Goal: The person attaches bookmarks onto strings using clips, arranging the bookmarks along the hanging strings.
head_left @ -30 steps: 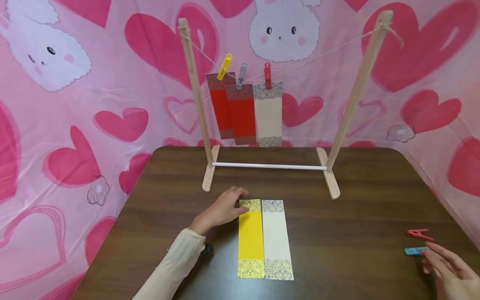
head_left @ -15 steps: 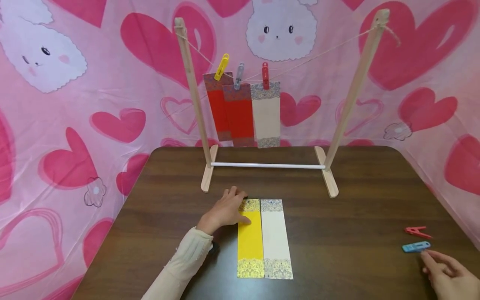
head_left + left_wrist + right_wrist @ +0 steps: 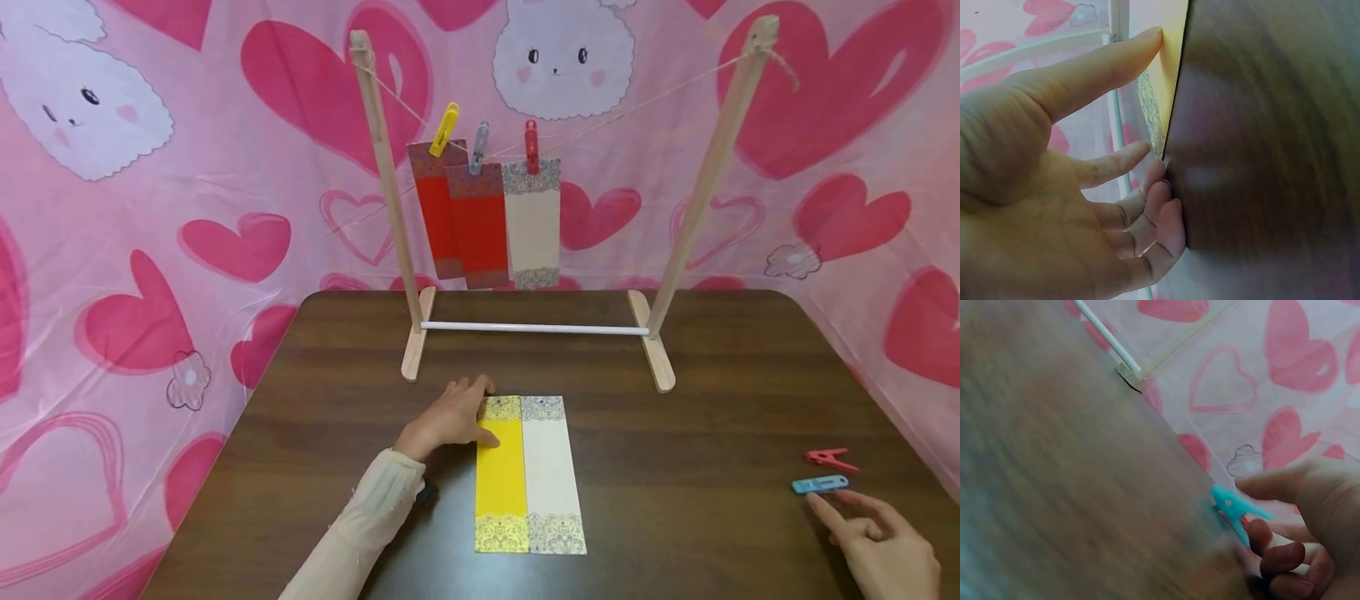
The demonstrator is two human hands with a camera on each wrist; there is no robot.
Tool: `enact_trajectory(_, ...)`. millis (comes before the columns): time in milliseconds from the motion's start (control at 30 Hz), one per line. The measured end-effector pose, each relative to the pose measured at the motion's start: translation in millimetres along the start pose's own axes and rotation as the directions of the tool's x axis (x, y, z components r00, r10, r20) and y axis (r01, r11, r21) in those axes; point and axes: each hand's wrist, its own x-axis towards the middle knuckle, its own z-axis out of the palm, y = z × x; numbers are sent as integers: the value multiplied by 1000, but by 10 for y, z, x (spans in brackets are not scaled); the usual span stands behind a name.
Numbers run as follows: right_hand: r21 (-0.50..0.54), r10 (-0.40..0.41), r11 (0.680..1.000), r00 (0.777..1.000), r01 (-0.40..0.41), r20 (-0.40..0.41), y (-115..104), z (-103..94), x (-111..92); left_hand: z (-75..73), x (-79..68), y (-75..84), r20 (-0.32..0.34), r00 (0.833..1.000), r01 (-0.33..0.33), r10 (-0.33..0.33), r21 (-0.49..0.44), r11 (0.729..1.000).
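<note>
In the head view my left hand (image 3: 450,417) rests at the upper left of a yellow card (image 3: 501,467) with patterned ends. Its thumb lies on the card, and its fingertips touch the table by the card's top edge, as the left wrist view also shows. Against the yellow card's right side lies a white card (image 3: 551,467) with similar ends. At the right my right hand (image 3: 885,542) touches a teal clothespin (image 3: 820,484); its thumb and index finger are spread at the clothespin, its other fingers curled. A red clothespin (image 3: 831,459) lies just beyond.
A wooden stand (image 3: 701,196) with a string stands at the back of the table (image 3: 712,467). Two red cards (image 3: 480,225) and a white card (image 3: 536,225) hang on the string from yellow, grey and red clothespins. A pink heart-patterned cloth (image 3: 240,250) covers the wall behind.
My right hand has moved left along the teal clothespin, which has shifted slightly left. The left hand's thumb has slid a little down the yellow card.
</note>
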Motion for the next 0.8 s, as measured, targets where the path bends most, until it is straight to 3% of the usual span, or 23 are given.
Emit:
enact_trajectory(167,97,-141,984,987,149,-83,24,33,-39,-2,23,8,17,1000,13,-13,0,1000)
enact_trajectory(300,69,-275,957,956,282,-100,49,32,-68,-1,37,15,25,999,37,-37,0,999)
enact_trajectory(433,-2,-330,944,941,331,-78,69,-2,-59,-27,66,34,31,999,40,-38,-40,998)
enact_trajectory(500,-32,-361,933,931,360,-54,79,-21,-51,-38,80,32,39,999,40,-36,-94,995)
enact_trajectory(600,-80,-440,894,898,441,33,85,-35,-40,-57,82,25,40,999,34,-27,-187,982)
enact_trajectory(733,-155,-531,819,832,552,159,68,-39,-18,-103,42,45,7,999,-41,44,-274,961)
enact_trajectory(800,-187,-546,798,818,573,180,55,-36,-16,-126,14,72,-23,996,-91,88,-284,954)
